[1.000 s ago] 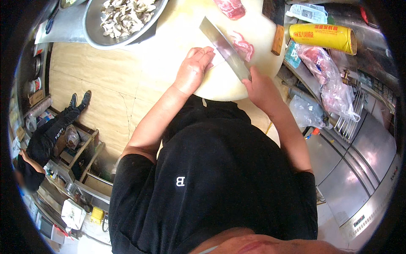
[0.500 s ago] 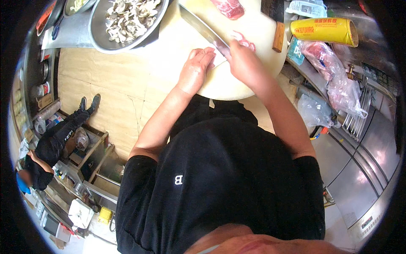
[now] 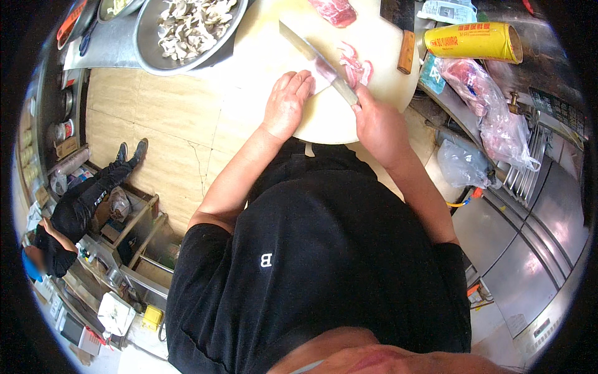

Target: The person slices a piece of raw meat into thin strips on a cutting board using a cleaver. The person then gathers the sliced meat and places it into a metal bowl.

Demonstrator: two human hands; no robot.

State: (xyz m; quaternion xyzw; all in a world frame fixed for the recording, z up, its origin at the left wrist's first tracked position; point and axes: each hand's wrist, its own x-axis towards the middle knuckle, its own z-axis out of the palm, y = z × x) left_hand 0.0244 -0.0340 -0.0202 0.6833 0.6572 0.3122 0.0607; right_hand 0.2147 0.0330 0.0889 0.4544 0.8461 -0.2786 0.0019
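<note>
My right hand [image 3: 381,128] is wrapped round the handle of a kitchen knife [image 3: 314,55], whose long blade points away and to the left over the round cutting board [image 3: 265,50]. Against the blade's left side, my left hand [image 3: 286,105] presses down with bent fingers on a piece of pale pink meat [image 3: 320,82], mostly covered by the fingers and blade. Thin meat slices [image 3: 355,65] lie in a loose heap just right of the blade. Farther back on the board rests a larger chunk of red meat [image 3: 333,11].
A steel bowl [image 3: 144,50] of sliced mushrooms [image 3: 190,28] stands left of the board. On the right are a wooden handle [image 3: 406,53], a yellow roll [image 3: 470,42] and bagged meat [image 3: 479,93]. Another person [image 3: 75,212] is at far left, beside shelving.
My right hand has drawn the knife back toward me and to the right. More of the slices show beside the blade. My left hand stays nearly in place.
</note>
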